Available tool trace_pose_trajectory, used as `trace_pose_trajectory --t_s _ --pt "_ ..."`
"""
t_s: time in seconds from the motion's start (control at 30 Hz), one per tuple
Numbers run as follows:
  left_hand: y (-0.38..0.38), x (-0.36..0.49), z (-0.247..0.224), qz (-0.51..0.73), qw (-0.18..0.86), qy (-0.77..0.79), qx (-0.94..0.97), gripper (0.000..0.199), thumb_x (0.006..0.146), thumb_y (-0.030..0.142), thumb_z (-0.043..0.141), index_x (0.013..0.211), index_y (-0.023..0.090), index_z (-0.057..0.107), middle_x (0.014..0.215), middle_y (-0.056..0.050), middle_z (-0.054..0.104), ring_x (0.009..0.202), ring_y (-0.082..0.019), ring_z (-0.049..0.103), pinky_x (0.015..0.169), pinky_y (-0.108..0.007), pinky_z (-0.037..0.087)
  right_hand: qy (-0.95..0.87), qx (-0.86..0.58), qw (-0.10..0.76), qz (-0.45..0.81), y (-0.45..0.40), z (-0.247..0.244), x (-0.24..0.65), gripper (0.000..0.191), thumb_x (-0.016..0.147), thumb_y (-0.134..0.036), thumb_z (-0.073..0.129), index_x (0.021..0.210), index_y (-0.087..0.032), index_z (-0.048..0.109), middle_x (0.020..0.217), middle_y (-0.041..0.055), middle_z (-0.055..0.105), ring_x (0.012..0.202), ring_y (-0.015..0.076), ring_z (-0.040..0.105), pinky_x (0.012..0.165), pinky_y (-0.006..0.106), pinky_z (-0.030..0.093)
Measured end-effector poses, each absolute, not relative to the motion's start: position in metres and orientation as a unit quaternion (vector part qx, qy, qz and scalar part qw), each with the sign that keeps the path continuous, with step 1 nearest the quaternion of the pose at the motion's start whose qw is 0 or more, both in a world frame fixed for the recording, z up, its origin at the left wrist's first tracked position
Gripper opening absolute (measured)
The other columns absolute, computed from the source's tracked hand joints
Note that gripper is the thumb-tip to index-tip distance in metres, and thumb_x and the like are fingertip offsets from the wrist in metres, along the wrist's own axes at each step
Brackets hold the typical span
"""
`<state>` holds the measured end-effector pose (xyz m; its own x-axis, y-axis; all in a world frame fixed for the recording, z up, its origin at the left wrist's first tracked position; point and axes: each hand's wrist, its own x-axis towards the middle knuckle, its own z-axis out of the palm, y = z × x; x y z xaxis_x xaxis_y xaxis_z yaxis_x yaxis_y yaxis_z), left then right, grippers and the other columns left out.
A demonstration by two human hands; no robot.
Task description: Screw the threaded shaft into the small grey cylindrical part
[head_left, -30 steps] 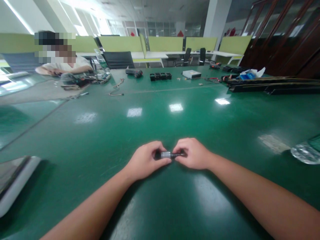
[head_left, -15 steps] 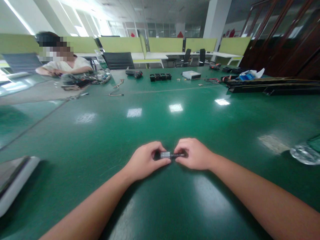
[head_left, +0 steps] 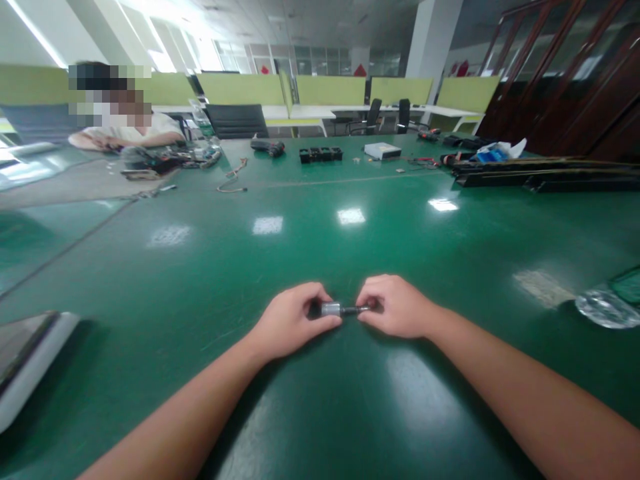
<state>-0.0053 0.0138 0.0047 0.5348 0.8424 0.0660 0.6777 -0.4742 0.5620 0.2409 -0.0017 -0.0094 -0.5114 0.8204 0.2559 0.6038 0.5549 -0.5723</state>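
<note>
Low over the green table, my left hand (head_left: 293, 323) is closed around a small silver-and-black cylinder (head_left: 330, 309), with thumb and fingers on either side of it. From its right end a thin dark shaft (head_left: 351, 311) sticks out, lying level. My right hand (head_left: 395, 307) pinches the far tip of this shaft, where a lighter metallic bit shows between the fingertips. The exact kind of part is too small to make out, and both its ends are partly hidden by my fingers.
A pale flat device (head_left: 40, 360) lies at the left edge, and a clear plastic bottle (head_left: 605, 307) at the right. Along the far side are a black drill-like tool (head_left: 267, 147), black blocks (head_left: 321, 155), a white box (head_left: 383, 151) and long dark rails (head_left: 545, 175). A person (head_left: 135, 130) sits far left.
My right hand has shifted slightly to the right, away from the left one, showing a wider gap along the shaft. My left hand stays in place on the cylinder.
</note>
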Motion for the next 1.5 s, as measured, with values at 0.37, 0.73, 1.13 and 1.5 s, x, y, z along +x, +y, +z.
trace_pose_trajectory --t_s 0.37,0.73,1.13,1.5 --pt "0.015 -0.005 0.004 0.171 0.242 0.454 0.841 0.034 0.079 0.052 0.071 0.09 0.021 0.068 0.07 0.003 0.059 0.066 -0.015 0.053 0.059 -0.025 0.035 -0.852 -0.434 0.213 0.202 -0.003 -0.002 0.247 0.005 0.078 -0.02 0.074 0.082 -0.017 0.072 0.077 0.0008 0.067 0.068 0.0123 0.057 0.065 0.025 0.04" --pt "0.017 -0.005 0.003 0.182 0.253 0.446 0.839 0.032 0.076 0.05 0.074 0.086 0.021 0.068 0.074 0.002 0.061 0.065 -0.015 0.052 0.06 -0.025 0.036 -0.86 -0.428 0.209 0.181 -0.005 0.0 0.248 0.003 0.076 -0.016 0.071 0.079 -0.017 0.07 0.073 0.0002 0.065 0.065 0.0124 0.055 0.065 0.025 0.039" --pt "0.017 -0.005 0.004 0.177 0.248 0.458 0.835 0.032 0.077 0.052 0.073 0.085 0.021 0.068 0.07 0.003 0.059 0.064 -0.015 0.051 0.058 -0.025 0.035 -0.84 -0.481 0.192 0.163 0.0 0.007 0.261 0.005 0.074 -0.013 0.067 0.074 -0.017 0.07 0.069 0.0003 0.064 0.06 0.0112 0.053 0.058 0.024 0.038" --pt "0.017 -0.005 0.002 0.182 0.25 0.452 0.837 0.032 0.077 0.05 0.074 0.086 0.02 0.068 0.073 0.003 0.061 0.065 -0.014 0.051 0.059 -0.025 0.035 -0.844 -0.456 0.21 0.19 -0.003 0.005 0.252 0.007 0.075 -0.015 0.069 0.08 -0.017 0.073 0.073 0.0005 0.066 0.064 0.0112 0.055 0.062 0.024 0.04"
